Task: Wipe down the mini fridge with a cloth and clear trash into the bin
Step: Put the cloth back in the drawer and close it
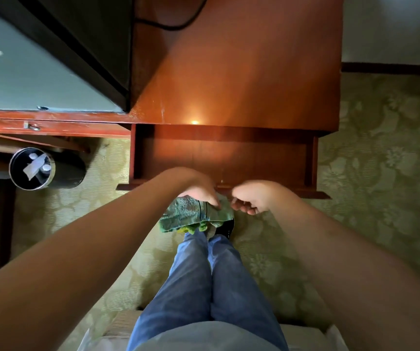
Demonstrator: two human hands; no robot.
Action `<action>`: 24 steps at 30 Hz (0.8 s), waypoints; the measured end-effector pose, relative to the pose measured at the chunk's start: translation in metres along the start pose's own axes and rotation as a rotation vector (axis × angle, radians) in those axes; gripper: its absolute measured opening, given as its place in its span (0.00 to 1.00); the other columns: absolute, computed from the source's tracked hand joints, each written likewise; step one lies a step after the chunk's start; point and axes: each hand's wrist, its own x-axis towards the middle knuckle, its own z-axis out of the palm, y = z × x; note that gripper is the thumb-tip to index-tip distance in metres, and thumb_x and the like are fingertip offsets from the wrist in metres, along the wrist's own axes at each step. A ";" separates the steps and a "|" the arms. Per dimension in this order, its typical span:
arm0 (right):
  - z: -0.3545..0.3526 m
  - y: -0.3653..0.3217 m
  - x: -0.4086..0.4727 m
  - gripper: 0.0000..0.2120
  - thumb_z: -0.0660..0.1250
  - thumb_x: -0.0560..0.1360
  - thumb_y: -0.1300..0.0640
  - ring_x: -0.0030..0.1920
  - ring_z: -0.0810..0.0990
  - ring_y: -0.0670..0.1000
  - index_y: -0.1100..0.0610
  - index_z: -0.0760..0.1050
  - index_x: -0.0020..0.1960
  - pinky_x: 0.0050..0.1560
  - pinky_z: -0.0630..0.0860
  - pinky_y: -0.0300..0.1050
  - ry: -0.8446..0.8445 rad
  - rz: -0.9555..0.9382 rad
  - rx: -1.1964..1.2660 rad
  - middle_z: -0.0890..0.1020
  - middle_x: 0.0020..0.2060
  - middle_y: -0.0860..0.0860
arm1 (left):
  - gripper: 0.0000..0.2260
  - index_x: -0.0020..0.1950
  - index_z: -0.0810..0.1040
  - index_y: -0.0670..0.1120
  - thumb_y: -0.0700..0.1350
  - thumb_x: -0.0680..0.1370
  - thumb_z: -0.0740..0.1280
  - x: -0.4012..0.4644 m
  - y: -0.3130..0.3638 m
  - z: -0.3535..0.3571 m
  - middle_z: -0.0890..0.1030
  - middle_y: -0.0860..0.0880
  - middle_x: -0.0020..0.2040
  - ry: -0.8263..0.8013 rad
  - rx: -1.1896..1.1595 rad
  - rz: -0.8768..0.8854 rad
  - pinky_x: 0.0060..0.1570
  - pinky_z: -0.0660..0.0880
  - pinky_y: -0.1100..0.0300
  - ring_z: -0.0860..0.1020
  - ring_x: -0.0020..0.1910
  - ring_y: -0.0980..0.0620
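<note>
— Both hands out over the drawer front. Our left hand (198, 192) lies on the green cloth (193, 215), fingers bent down onto it; whether they grip or only press, we cannot tell through the blur.

— And our right hand (250, 197)?

— Just beside the cloth's edge, palm turned up, fingers loosely curled, nothing in it. Cloth hangs bunched below the hands, above our jeans (203, 287) and a dark shoe (225, 228).

— What lies past the hands?

— Open drawer (224, 158) pulled from the wooden desk (241, 72), between us and the desk edge. We see only bare wood on its floor. A black cable (176, 25) crosses the desktop's far end.

— The fridge?

— Mini fridge (39, 72) on the desk's left part, door closed, well apart from the cloth.

— Containers?

— Black round bin (44, 169) on the patterned carpet (381, 148) at left, under the desk edge, holding white paper scraps (35, 165).
</note>
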 end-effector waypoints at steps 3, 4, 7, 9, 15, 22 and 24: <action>-0.016 -0.001 -0.015 0.12 0.56 0.82 0.57 0.21 0.67 0.45 0.55 0.73 0.42 0.25 0.63 0.37 0.136 -0.059 0.036 0.75 0.23 0.46 | 0.27 0.73 0.70 0.49 0.55 0.76 0.71 -0.022 0.015 -0.020 0.73 0.49 0.70 0.087 -0.002 0.116 0.65 0.69 0.50 0.71 0.65 0.46; -0.019 0.000 -0.018 0.11 0.57 0.81 0.57 0.22 0.67 0.45 0.55 0.73 0.43 0.26 0.63 0.37 0.178 -0.071 0.053 0.76 0.23 0.47 | 0.27 0.72 0.70 0.51 0.55 0.75 0.71 -0.026 0.020 -0.027 0.75 0.50 0.68 0.182 0.022 0.172 0.61 0.70 0.52 0.73 0.61 0.48; -0.028 0.003 -0.025 0.10 0.59 0.82 0.57 0.25 0.70 0.45 0.58 0.77 0.46 0.27 0.66 0.38 0.319 -0.106 0.140 0.78 0.28 0.48 | 0.26 0.71 0.69 0.53 0.54 0.75 0.72 -0.029 0.033 -0.040 0.78 0.50 0.64 0.444 0.025 0.340 0.51 0.75 0.58 0.77 0.52 0.52; -0.031 0.009 -0.026 0.09 0.59 0.81 0.61 0.25 0.71 0.45 0.59 0.76 0.48 0.27 0.67 0.37 0.385 -0.147 0.253 0.77 0.27 0.48 | 0.29 0.72 0.67 0.55 0.53 0.74 0.73 -0.024 0.035 -0.042 0.76 0.50 0.65 0.622 0.103 0.417 0.48 0.74 0.59 0.76 0.52 0.52; -0.019 0.044 -0.019 0.05 0.65 0.78 0.62 0.31 0.78 0.48 0.61 0.79 0.48 0.31 0.73 0.39 0.380 -0.127 0.301 0.84 0.37 0.53 | 0.23 0.69 0.72 0.50 0.53 0.76 0.71 -0.016 0.022 -0.019 0.74 0.47 0.66 0.656 0.192 0.229 0.52 0.76 0.54 0.77 0.58 0.47; 0.002 0.052 -0.015 0.13 0.61 0.83 0.54 0.62 0.81 0.52 0.59 0.81 0.60 0.64 0.78 0.47 0.103 -0.082 0.019 0.84 0.60 0.54 | 0.20 0.67 0.77 0.47 0.57 0.79 0.65 -0.007 -0.001 0.020 0.79 0.48 0.64 0.021 0.240 -0.018 0.55 0.76 0.58 0.79 0.55 0.49; 0.005 0.051 -0.012 0.13 0.63 0.82 0.55 0.65 0.78 0.53 0.60 0.79 0.62 0.65 0.77 0.48 0.125 -0.088 -0.004 0.80 0.63 0.54 | 0.23 0.68 0.77 0.49 0.60 0.78 0.66 -0.004 -0.005 0.022 0.78 0.50 0.65 0.036 0.241 -0.023 0.58 0.76 0.56 0.79 0.57 0.48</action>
